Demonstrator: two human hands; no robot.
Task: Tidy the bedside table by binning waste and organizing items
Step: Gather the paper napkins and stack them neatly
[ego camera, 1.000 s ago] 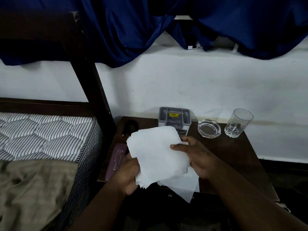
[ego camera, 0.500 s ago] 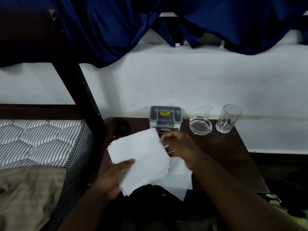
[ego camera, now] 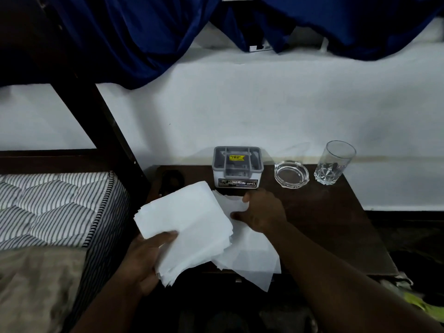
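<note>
Over the front-left edge of the dark tabletop point(ego camera: 336, 224), the napkin stack point(ego camera: 192, 224) is held by one corner, seemingly to keep its sheets together. Loose napkins point(ego camera: 252, 258) lie beneath, probably awaiting gathering. The left hand point(ego camera: 144, 258) clamps the stack in its fingers. The right hand point(ego camera: 262, 211) lays fingers on the loose ones, and I cannot tell whether they pinch.

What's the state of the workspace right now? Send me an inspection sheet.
Surface: dark wooden table, front partly under paper.
Job's things: paper stack, held; loose sheets overhanging the front edge; grey box, ashtray, upright glass along the back.
Clutter: dark item at back left, unclear.
Hands: left hand grips the stack; right hand on loose sheets, grip unclear.
Cables: nothing seen.
Surroundings: mattress left, blue curtain above, white wall behind.
</note>
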